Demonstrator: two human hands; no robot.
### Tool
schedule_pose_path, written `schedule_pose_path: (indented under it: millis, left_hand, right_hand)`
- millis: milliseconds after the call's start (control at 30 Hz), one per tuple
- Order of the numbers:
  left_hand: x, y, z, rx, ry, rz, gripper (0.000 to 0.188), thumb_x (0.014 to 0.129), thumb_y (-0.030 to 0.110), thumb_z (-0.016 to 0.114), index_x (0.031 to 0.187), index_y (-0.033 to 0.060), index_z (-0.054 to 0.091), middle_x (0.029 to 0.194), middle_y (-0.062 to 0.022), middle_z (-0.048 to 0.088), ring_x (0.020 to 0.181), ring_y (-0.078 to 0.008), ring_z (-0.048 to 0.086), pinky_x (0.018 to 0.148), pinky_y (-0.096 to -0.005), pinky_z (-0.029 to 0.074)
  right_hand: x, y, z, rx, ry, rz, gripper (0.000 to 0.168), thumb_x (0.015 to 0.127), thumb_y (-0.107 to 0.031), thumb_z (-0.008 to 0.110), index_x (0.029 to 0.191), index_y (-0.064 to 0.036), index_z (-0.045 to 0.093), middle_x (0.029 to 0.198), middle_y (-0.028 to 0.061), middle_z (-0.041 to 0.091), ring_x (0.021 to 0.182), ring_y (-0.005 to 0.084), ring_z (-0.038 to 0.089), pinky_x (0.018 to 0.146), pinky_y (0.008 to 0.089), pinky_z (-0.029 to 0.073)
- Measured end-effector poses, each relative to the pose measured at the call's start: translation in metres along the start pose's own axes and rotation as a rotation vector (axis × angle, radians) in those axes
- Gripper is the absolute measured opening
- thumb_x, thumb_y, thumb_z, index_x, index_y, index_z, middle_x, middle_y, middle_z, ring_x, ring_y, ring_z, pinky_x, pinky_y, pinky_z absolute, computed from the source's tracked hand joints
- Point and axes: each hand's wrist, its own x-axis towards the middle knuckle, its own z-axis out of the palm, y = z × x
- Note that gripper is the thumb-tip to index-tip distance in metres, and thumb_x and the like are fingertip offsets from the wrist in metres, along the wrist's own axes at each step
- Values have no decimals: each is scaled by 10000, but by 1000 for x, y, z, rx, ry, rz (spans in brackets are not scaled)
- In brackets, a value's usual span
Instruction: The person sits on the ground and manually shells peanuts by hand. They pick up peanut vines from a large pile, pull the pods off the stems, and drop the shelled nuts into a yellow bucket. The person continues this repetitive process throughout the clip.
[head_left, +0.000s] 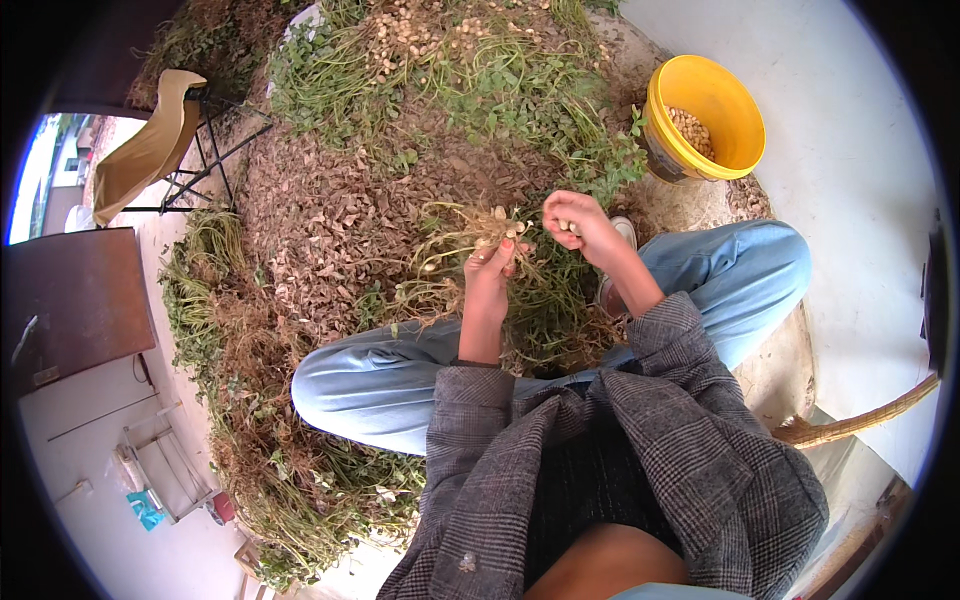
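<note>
My left hand (489, 279) grips the root end of a peanut plant (442, 251), whose thin roots and a few pale pods spread around the fingers. Just to its right, my right hand (581, 226) is curled around some loose peanut pods (566, 225), held apart from the roots. Below both hands, between my legs, lie more green peanut stems (551, 319). A yellow bucket (655, 101) stands at the upper right, beyond my right hand, with picked peanuts (691, 133) at its bottom.
Peanut plants with pods (420, 37) are heaped ahead. Dry brown leaves (322, 247) cover the ground to the left, bordered by pulled plants (247, 360). A tan folding chair (142, 154) stands at the upper left. A white wall (825, 135) rises on the right.
</note>
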Motion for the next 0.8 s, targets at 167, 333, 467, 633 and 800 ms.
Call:
schedule_pose_path:
  millis: [167, 333, 467, 633, 800]
  left_hand:
    - [2, -8, -6, 43, -5, 40, 240, 819, 242, 723, 903, 22, 672, 822, -75, 685, 570, -45, 422, 525, -191, 327]
    - [-1, -5, 3, 112, 3, 14, 233, 803, 230, 740, 887, 22, 677, 772, -19, 662, 577, -36, 422, 530, -196, 319]
    - [-5, -9, 13, 147, 24, 21, 222, 796, 213, 745, 908, 32, 682, 752, 3, 656, 576, -26, 422, 526, -192, 313]
    - [-1, -8, 11, 232, 30, -65, 189, 800, 174, 737, 940, 58, 688, 796, 17, 668, 553, -24, 427, 525, -185, 317]
    - [-3, -6, 7, 182, -34, -12, 180, 794, 137, 738, 946, 54, 690, 854, -12, 687, 642, -35, 536, 539, -192, 346]
  right_hand:
    - [-3, 8, 33, -651, 5, -277, 180, 882, -169, 630, 940, -1, 655, 688, -38, 578, 596, 19, 436, 504, 211, 346]
    - [1, 16, 20, -631, 93, -253, 232, 898, -175, 576, 759, 7, 614, 607, -25, 532, 548, 36, 437, 477, 223, 335]
    - [-1, 14, 11, -93, 39, 202, 299, 920, -144, 439, 669, -26, 550, 566, -15, 448, 483, 70, 382, 453, 239, 313]
    - [8, 26, 4, -1082, 197, -816, 282, 944, -189, 473, 714, -38, 536, 549, -37, 404, 436, 53, 323, 388, 237, 224]
    - [-19, 1, 13, 38, -83, 219, 340, 1000, -300, 426, 793, -43, 505, 532, -64, 363, 402, 29, 268, 370, 217, 183]
